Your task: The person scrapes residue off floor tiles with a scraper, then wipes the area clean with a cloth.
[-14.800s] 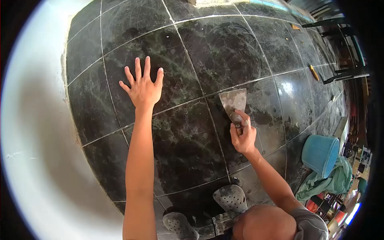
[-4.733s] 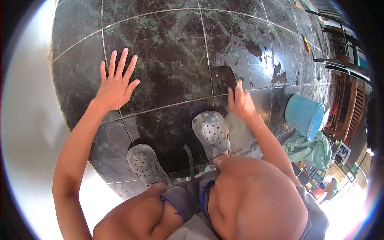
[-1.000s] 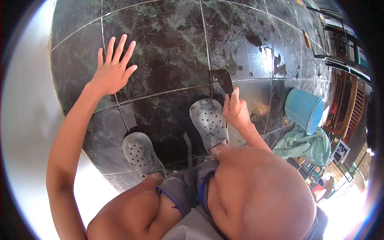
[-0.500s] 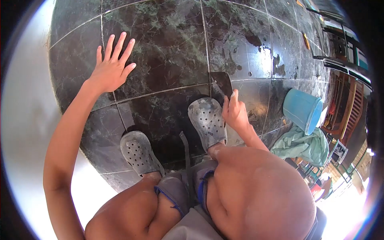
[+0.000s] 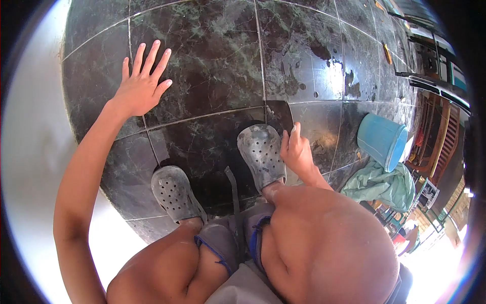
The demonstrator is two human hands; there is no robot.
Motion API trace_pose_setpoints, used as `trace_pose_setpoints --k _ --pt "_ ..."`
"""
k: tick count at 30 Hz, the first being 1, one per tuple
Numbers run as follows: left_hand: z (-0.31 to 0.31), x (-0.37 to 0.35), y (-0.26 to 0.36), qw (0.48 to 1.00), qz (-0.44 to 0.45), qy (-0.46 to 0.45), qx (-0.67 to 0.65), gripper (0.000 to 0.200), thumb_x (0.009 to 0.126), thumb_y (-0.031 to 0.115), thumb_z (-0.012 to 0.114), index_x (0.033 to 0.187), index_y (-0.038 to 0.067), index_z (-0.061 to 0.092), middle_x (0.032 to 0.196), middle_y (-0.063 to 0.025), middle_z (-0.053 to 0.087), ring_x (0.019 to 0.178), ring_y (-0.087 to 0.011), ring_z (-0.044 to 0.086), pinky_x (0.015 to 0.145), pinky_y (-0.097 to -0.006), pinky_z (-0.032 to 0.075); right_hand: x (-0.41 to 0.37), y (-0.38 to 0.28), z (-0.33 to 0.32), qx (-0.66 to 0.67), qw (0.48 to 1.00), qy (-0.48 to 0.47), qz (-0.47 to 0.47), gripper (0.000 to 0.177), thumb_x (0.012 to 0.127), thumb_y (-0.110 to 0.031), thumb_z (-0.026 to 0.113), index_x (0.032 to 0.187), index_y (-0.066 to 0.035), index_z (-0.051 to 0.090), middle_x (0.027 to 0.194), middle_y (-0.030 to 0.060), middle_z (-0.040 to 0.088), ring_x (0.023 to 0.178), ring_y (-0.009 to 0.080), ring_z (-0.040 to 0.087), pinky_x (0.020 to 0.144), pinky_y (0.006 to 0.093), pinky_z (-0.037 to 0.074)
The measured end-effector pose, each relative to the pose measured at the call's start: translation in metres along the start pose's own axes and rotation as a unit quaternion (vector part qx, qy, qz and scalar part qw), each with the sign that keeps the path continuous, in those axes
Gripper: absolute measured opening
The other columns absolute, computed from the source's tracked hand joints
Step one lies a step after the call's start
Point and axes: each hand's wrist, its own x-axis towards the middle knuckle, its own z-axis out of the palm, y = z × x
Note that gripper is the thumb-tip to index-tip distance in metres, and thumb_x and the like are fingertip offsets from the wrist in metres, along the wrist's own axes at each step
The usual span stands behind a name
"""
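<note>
My left hand (image 5: pixel 139 88) lies flat on the dark tile floor (image 5: pixel 207 66), its fingers spread and nothing in it. Beside the toe of one grey clog (image 5: pixel 261 152), my right hand (image 5: pixel 299 152) is closed around a scraper. The flat, dark blade of this scraper (image 5: pixel 281 114) points away from me and lies close over the floor at a grout line. Its handle is mostly hidden in my fingers. My other clog (image 5: pixel 176 195) stands further left.
A blue bucket (image 5: pixel 379 142) lies tipped on the right, with a crumpled green plastic sheet (image 5: pixel 382 185) against it. Wet patches (image 5: pixel 321 53) shine on the tiles ahead. A white wall (image 5: pixel 35 131) runs along the left. Wooden furniture (image 5: pixel 440 137) stands at the far right.
My right hand and the scraper have drawn slightly back toward me, and the blade now sits lower beside the clog. My left hand has stayed in place.
</note>
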Motion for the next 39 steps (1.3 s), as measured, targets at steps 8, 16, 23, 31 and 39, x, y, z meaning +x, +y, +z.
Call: trace_pose_setpoints --k 8,16,23,31,39 --pt "-0.001 -0.001 0.0 1.0 0.001 -0.005 -0.005 0.068 0.113 0.047 0.032 0.171 0.02 0.008 0.178 -0.0111 -0.003 0.162 -0.043 -0.002 0.125 -0.0701 0.012 0.124 -0.003 0.022 -0.085 0.972 0.183 -0.117 0.049 0.1 -0.009 0.059 0.135 0.015 0.035 0.062 0.0327 0.061 0.058 0.0537 0.064 0.051 0.0607 0.053" --pt "-0.007 -0.002 0.002 1.0 -0.002 -0.012 -0.023 0.07 0.112 0.049 0.033 0.171 0.017 0.01 0.177 -0.0136 -0.002 0.161 -0.0443 -0.002 0.125 -0.0703 0.013 0.31 -0.02 -0.006 -0.033 0.971 0.202 -0.12 0.053 0.099 -0.013 0.058 0.138 0.015 0.035 0.069 0.036 0.063 0.065 0.0532 0.067 0.054 0.0584 0.056" --pt "-0.004 -0.008 0.007 0.985 0.073 0.139 -0.065 0.071 0.104 0.042 0.055 0.161 0.004 0.037 0.173 -0.019 0.023 0.161 -0.0402 0.015 0.123 -0.0694 0.013 0.181 0.025 0.027 -0.089 0.963 0.183 -0.175 0.054 0.098 -0.011 0.063 0.137 0.019 0.04 0.073 0.0369 0.063 0.059 0.0524 0.064 0.05 0.0568 0.051" --pt "-0.014 0.073 0.131 0.884 0.4 0.167 -0.172 0.069 0.098 0.042 0.064 0.152 0.001 0.05 0.164 -0.0149 0.042 0.156 -0.0267 0.034 0.128 -0.0553 0.023 0.08 0.065 0.017 0.0 0.944 0.291 0.153 0.057 0.104 -0.02 0.059 0.139 0.02 0.04 0.09 0.0388 0.068 0.083 0.0566 0.068 0.071 0.0567 0.054" --pt "-0.054 0.223 0.026 0.92 0.131 0.365 -0.062 0.064 0.102 0.036 0.06 0.151 -0.002 0.046 0.155 -0.0208 0.047 0.146 -0.0369 0.043 0.116 -0.0513 0.038 0.185 0.065 -0.036 0.118 0.94 0.2 0.249 0.058 0.103 -0.022 0.059 0.14 0.02 0.04 0.091 0.0399 0.067 0.085 0.0556 0.067 0.071 0.0555 0.054"
